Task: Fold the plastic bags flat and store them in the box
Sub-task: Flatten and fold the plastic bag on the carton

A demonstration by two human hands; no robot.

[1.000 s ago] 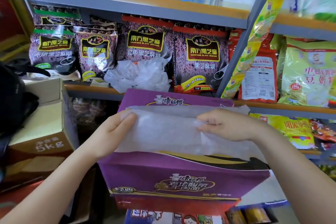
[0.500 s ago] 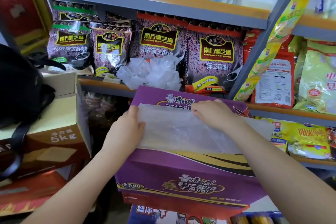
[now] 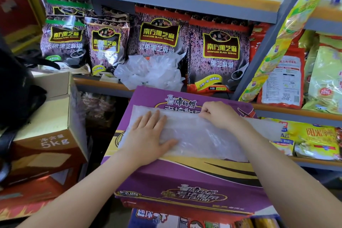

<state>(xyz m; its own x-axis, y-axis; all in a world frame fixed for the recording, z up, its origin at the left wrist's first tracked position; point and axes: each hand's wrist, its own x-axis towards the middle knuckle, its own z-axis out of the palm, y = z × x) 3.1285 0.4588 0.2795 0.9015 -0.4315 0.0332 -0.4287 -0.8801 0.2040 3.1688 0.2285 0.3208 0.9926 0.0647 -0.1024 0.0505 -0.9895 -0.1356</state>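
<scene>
Centre frame, a thin plastic bag (image 3: 199, 135) lies on a purple carton (image 3: 185, 177); the left hand (image 3: 148, 135) presses it flat, the right hand (image 3: 220, 114) pinches its top edge; light, limp, likely slippery, best held by edges.

Two hands show: the left hand (image 3: 148, 138) and the right hand (image 3: 220, 114), both on one flat plastic bag (image 3: 203, 135). One heap of crumpled bags (image 3: 151, 73) sits on the shelf (image 3: 96, 82); how many bags it holds cannot be told. One purple box (image 3: 185, 177) lies under the flat bag. One brown carton (image 3: 46, 126), marked 5kg, stands to the left, with one black bag (image 3: 16, 87) beside it. Four sesame packs (image 3: 159, 42) face front on the shelf, with more half hidden behind them. To the right are one red pack (image 3: 283, 77) and several yellow packs (image 3: 325, 77), too overlapped to count.
</scene>
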